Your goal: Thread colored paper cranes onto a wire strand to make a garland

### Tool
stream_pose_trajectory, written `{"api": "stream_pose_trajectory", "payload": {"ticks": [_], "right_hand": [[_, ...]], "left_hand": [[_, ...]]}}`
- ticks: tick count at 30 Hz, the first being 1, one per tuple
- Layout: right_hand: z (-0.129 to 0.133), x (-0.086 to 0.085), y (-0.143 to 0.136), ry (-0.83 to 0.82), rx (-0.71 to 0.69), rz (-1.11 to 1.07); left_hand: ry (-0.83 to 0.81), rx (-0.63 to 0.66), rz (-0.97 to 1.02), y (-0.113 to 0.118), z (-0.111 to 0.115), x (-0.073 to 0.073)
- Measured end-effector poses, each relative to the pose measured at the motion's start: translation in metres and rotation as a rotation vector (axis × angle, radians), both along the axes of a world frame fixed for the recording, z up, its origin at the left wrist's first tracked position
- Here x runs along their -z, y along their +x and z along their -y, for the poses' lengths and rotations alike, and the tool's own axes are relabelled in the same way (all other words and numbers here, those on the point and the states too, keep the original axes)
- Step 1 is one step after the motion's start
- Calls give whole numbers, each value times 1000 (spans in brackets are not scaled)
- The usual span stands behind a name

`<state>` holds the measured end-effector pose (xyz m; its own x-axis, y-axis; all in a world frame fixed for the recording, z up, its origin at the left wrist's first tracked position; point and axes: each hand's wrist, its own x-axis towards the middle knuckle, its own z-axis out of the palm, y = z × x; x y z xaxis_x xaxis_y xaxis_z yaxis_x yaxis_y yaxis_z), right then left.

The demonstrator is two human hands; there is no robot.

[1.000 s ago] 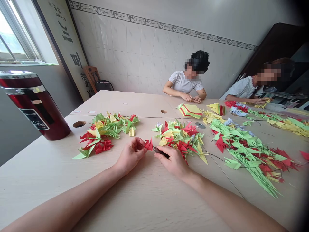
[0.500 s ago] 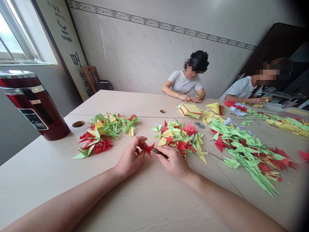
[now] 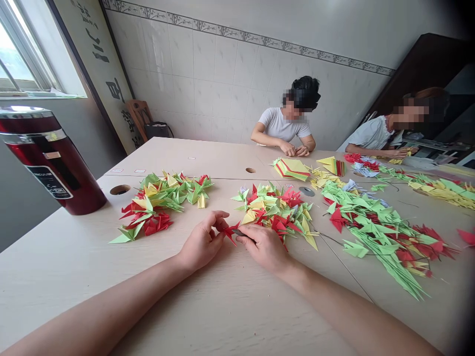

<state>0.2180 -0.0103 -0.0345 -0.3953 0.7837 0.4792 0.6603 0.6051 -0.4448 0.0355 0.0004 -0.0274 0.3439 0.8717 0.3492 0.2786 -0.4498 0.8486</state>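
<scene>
Between my two hands is a small red folded paper crane, its pointed ends sticking out. My left hand pinches it from the left with thumb and fingers. In my right hand, closed, is a small dark, slim tool whose tip touches or lies right beside the red paper; its kind I cannot make out. A pile of red, green and yellow paper cranes lies just behind my right hand. Another such pile is beyond my left hand.
A dark red vacuum flask stands at the left. Threaded green and red paper pieces spread over the table's right side. Paper stacks lie farther back. Across the table two people work with their own hands.
The dark tool's tip has shifted slightly left, closer over the red crane, which is turned a little. Both hands stay nearly where they were.
</scene>
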Motion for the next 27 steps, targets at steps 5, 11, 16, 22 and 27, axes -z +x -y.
{"api": "stream_pose_trajectory", "payload": {"ticks": [5,11,16,22,27], "right_hand": [[-1,0,1,-15,6,-52],[1,-2,-3,-117,25,-333],[4,-3,-7,-278,30,-475],[4,-3,-8,-190,-46,-317],[-9,-19,14,51,133,-409]], "left_hand": [[-17,-12,23,0,-2,1],[-51,0,90,0,0,-2],[-54,115,114,0,1,-1],[-11,158,44,0,3,2],[232,-82,-258,-14,-13,1]]}}
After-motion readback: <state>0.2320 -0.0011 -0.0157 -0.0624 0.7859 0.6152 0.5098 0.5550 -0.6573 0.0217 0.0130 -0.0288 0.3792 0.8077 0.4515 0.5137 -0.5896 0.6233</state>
